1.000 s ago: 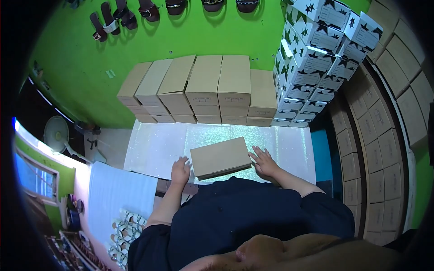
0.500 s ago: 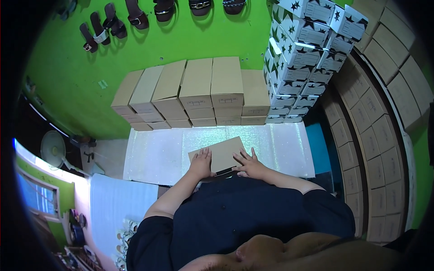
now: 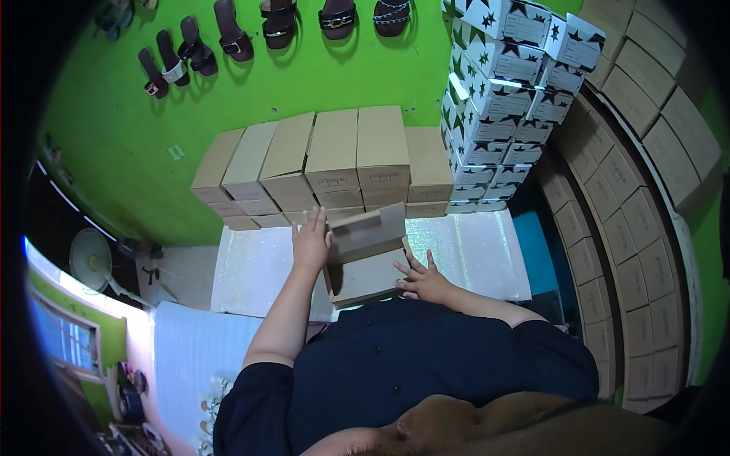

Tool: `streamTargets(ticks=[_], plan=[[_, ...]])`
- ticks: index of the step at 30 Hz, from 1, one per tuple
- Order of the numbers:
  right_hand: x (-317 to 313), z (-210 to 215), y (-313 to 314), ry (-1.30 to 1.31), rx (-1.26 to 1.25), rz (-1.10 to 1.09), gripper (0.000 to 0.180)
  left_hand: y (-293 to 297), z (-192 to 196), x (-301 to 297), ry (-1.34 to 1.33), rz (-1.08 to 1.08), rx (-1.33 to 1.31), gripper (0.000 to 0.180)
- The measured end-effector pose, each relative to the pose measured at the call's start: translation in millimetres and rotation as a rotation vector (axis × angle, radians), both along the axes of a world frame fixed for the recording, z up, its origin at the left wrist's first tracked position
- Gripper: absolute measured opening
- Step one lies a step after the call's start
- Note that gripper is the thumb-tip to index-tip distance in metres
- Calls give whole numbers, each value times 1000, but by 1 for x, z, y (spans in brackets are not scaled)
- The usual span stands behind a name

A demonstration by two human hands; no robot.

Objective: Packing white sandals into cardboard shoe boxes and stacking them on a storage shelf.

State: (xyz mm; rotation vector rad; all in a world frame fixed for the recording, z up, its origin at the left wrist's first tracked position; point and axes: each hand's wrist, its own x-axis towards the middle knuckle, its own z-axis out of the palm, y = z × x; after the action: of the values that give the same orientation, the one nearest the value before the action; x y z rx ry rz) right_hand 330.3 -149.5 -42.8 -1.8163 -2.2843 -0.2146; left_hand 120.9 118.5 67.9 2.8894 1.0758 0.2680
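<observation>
Bright green wall (image 3: 319, 83), window (image 3: 62, 325) at left, white table (image 3: 494, 262)

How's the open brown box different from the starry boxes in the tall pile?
The open brown box is plain, while the starry boxes are white with dark stars. The open brown box is a single box with its lid up; the starry boxes are stacked many layers high. They're all boxes with flat sides.

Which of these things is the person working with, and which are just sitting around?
In use:
open cardboard box
raised lid
left hand, beside the lid
right hand, at the box's right side

Just around:
stacked brown boxes
star-patterned boxes
wall-hung sandals
fan
</observation>
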Motion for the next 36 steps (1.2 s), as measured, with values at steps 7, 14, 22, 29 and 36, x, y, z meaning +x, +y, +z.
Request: streamTargets(ticks=[7, 14, 22, 29, 36], plan=[[-1, 23, 2, 109, -299, -58, 31, -29, -60, -23, 133, -20, -55, 78], [15, 2, 11, 193, -230, -193, 43, -47, -58, -43, 346, -41, -298, 82], [32, 11, 7, 273, -258, -332, 38, -36, -94, -63, 187, 1, -330, 65], [40, -12, 3, 525, -282, -348, 29, -37, -126, -74, 111, 37, -271, 68], [43, -16, -1, 622, -370, -398, 29, -41, -122, -68, 146, 72, -287, 70]])
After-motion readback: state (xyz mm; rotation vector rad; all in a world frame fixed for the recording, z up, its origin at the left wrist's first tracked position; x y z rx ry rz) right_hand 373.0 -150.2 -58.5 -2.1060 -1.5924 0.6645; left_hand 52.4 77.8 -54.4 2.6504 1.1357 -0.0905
